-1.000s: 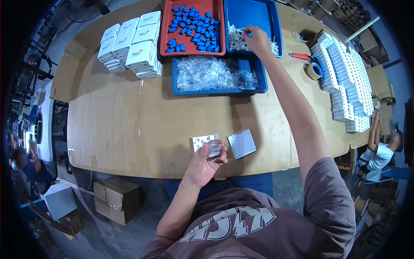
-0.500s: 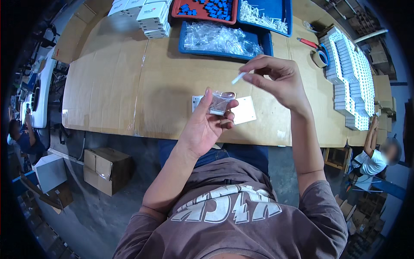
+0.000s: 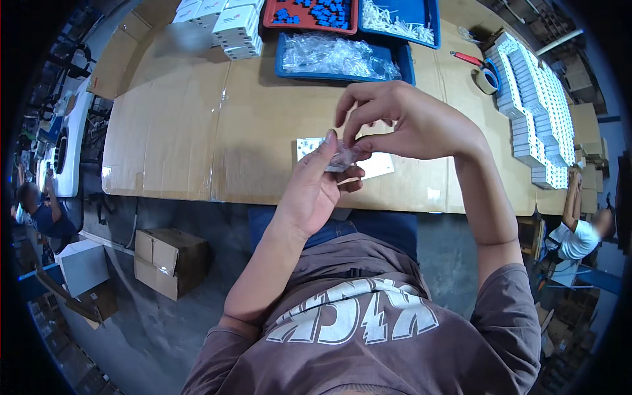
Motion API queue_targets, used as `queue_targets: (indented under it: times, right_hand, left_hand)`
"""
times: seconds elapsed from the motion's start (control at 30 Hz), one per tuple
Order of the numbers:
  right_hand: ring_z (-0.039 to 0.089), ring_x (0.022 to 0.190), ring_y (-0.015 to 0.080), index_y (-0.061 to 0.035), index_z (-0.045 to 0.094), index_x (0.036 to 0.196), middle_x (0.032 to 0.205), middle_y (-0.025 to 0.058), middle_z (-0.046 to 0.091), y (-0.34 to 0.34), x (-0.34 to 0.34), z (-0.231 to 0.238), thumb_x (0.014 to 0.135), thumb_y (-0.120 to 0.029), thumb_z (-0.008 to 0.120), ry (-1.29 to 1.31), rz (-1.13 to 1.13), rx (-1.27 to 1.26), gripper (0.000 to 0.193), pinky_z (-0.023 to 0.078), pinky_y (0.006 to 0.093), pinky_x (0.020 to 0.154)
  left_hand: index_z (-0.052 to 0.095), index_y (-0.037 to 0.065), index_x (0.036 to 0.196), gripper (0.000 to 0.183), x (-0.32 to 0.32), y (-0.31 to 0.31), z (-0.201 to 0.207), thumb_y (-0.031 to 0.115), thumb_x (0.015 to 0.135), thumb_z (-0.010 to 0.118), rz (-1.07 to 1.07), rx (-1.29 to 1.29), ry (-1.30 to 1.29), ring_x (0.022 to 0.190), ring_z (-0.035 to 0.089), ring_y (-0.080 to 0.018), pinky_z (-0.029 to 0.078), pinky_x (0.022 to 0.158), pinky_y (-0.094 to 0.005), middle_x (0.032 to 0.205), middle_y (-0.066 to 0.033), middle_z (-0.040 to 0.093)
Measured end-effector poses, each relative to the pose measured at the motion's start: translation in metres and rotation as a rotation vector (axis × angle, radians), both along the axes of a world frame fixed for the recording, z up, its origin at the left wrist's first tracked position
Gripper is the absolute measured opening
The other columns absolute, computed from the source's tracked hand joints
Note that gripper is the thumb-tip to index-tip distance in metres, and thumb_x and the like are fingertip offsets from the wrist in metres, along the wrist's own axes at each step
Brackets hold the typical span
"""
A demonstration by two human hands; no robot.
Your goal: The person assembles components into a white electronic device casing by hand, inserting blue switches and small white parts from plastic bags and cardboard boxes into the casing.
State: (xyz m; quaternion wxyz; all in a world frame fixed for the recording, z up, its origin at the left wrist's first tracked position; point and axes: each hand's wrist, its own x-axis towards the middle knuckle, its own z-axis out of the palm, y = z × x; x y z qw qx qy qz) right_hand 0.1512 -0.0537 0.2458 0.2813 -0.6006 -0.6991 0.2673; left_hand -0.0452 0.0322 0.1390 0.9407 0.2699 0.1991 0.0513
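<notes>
My left hand holds a small clear plastic bag between its thumb and fingers, above the table near its front edge. From the right, my right hand reaches over with its thumb and fingertips closed together at the bag's upper right side. What those fingertips pinch is hidden; the small white stick does not show now. Beneath the hands lies a flat white sheet or card, partly covered by them, with its printed left part beside my left thumb.
Beyond the hands stand a blue tray of clear bags, a red tray of blue pieces and another blue tray of white sticks. White boxes are stacked far left, more at right near a tape roll.
My right hand has come down and left to the bag, and the white stick it held is no longer visible. My left hand still holds the bag in nearly the same place.
</notes>
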Motion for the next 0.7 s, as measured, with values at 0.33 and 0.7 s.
queue_targets:
  times: [0.33,0.7]
  right_hand:
    - [0.070,0.109,0.0318,0.0019,0.074,0.110,0.129,0.0162,0.067,-0.005,-0.004,-0.032,0.103,-0.027,0.066,0.134,0.098,-0.089,0.031,0.056,0.0406,0.092]
    - [0.070,0.106,0.0354,0.0025,0.074,0.112,0.124,0.0185,0.071,-0.004,0.008,-0.037,0.104,-0.030,0.063,0.196,-0.053,-0.106,0.035,0.056,0.0406,0.090]
  left_hand:
    - [0.059,0.013,0.132,0.049,0.007,0.003,-0.015,0.054,0.104,0.058,0.034,-0.061,-0.018,0.100,0.067,-0.0178,0.054,0.087,-0.0358,0.115,-0.0037,0.068]
    - [0.060,0.013,0.130,0.046,0.016,0.003,-0.026,0.053,0.109,0.048,0.033,-0.066,-0.001,0.097,0.067,-0.0201,0.054,0.084,-0.0370,0.110,-0.0056,0.069]
